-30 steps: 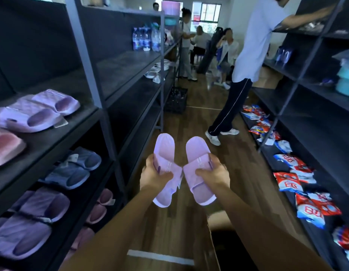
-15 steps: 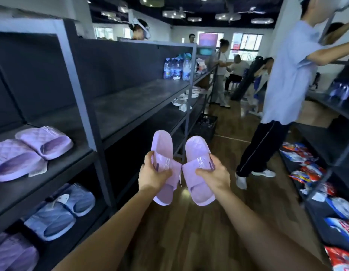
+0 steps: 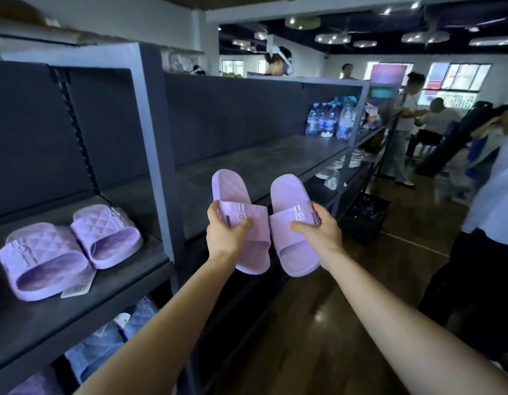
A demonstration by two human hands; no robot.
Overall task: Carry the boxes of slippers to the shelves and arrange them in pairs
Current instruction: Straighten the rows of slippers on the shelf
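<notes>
Four lilac slippers are in view, two held and two shelved. The left hand curls round the strap of the left slipper and the right hand round the right slipper, side by side, just right of the grey upright. The shelved pair lies touching, left of that upright.

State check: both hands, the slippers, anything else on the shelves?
Left hand: grips left purple slipper by its strap, in the air
Right hand: grips right purple slipper by its strap, in the air
Shelved purple pair: lying side by side
Blue slippers: lying below that pair
Water bottles: upright
</notes>
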